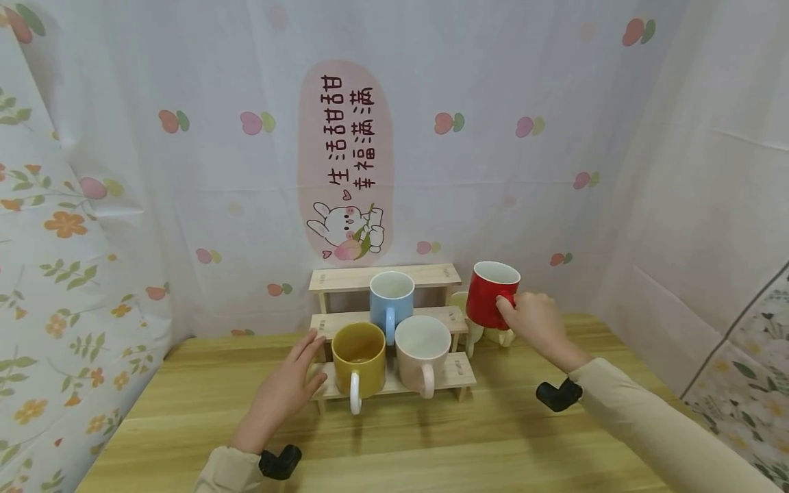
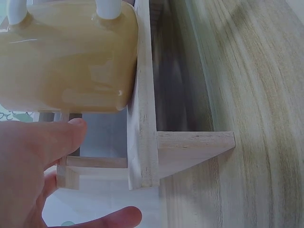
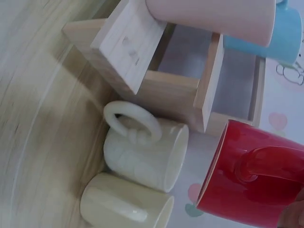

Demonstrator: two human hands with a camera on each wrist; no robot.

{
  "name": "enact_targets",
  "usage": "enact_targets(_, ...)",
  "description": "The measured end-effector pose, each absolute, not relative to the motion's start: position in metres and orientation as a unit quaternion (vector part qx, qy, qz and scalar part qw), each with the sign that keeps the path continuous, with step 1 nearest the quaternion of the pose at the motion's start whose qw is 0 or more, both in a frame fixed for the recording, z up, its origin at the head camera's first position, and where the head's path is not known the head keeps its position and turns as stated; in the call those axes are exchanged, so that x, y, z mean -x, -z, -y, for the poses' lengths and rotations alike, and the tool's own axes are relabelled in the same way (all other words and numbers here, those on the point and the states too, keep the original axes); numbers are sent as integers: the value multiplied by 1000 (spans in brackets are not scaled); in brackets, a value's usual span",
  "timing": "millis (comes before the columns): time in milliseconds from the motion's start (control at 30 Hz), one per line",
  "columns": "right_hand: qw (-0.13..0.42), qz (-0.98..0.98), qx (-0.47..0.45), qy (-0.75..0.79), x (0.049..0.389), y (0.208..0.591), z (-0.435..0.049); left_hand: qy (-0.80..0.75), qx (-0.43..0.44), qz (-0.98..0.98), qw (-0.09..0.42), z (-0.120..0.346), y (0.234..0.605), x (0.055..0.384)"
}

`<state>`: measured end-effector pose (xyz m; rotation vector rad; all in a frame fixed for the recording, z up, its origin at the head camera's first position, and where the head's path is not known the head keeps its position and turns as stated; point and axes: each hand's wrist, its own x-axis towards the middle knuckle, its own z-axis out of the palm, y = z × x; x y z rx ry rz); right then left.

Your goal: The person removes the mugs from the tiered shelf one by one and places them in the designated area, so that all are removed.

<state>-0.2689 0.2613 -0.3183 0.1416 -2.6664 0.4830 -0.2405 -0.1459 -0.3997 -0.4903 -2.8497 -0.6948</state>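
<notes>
My right hand (image 1: 540, 326) grips the handle of a red mug (image 1: 485, 298), which is upright and raised beside the right end of a three-step wooden rack (image 1: 456, 373). My left hand (image 1: 285, 389), its fingers extended, is at the rack's left end, close to a mustard-yellow mug (image 1: 351, 366). That mug and a pale pink mug (image 1: 414, 352) stand on the lowest step, handles toward me. On the middle step sits a light blue mug (image 1: 383, 305). In the right wrist view, a white mug (image 3: 142, 154) with a ring-shaped handle stands on the table below the red one.
Next to the white mug is a cream mug (image 3: 118, 202), also on the wood-grain table (image 1: 481, 452). The top step (image 1: 345, 277) of the rack runs along the back. A printed curtain (image 1: 246, 178) hangs behind it and at both sides.
</notes>
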Motion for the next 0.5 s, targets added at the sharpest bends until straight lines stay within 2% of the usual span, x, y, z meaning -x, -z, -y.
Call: enact_targets(500,203,965,-15,-166,259,325,-296,234,168,954,80,147,399,240)
